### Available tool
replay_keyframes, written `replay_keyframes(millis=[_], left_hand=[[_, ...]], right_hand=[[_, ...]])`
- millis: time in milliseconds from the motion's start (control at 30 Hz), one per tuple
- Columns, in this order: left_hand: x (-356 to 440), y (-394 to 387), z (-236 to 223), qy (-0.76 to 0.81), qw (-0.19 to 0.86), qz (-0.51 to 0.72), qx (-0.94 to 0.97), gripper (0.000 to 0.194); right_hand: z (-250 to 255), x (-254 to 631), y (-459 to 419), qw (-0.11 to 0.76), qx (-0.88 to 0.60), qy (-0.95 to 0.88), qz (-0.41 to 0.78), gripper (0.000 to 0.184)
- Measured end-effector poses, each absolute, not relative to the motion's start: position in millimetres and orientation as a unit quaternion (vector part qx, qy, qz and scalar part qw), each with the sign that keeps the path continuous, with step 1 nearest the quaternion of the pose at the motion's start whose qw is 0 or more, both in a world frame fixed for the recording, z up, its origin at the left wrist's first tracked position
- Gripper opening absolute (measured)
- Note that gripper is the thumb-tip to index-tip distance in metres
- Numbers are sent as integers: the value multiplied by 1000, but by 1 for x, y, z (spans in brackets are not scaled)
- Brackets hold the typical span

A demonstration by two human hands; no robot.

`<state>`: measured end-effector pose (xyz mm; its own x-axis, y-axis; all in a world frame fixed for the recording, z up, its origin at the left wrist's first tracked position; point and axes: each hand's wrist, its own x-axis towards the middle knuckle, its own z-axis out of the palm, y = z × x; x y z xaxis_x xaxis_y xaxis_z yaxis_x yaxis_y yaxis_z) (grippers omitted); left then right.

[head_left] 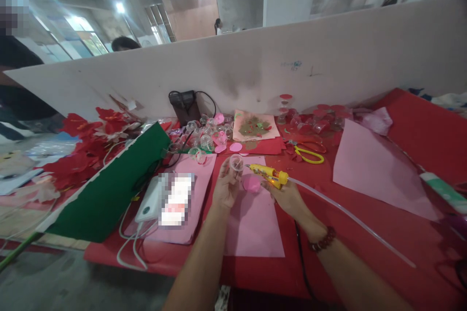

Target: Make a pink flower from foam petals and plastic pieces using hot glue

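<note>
My left hand (226, 185) has its fingers wrapped round a small clear plastic cup (236, 163), its round opening turned up toward me. In my right hand (286, 198) is a yellow glue gun (268, 173), with a long clear glue stick (350, 216) trailing from its back end. The gun's nozzle points left, close to the cup's rim; whether it touches cannot be made out. Just below the nozzle lies a bright pink paper disc (251, 184), over a pale pink sheet (255, 233) on the red table cover.
Clear cups (207, 141) and pink discs crowd the table's back. Yellow-handled scissors (309, 154) lie beyond my right hand. A power bank (149, 199) with white cables stands left, beside a green board (109, 189) and red artificial flowers (83, 150). A white partition (233, 68) runs behind.
</note>
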<state>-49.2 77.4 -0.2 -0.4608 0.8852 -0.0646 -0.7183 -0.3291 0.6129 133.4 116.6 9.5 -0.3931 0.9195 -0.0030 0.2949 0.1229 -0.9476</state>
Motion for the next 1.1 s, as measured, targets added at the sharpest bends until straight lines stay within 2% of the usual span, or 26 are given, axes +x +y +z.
replay_keyframes(millis=[500,1100], left_hand=[[-49,78,2,285,525,794,107,30],[-47,74,9,295,568,758,125,29]], right_hand=[[7,134,119,327,-453,-673,484,45],[6,133,120,338,-452,-662,493,44]])
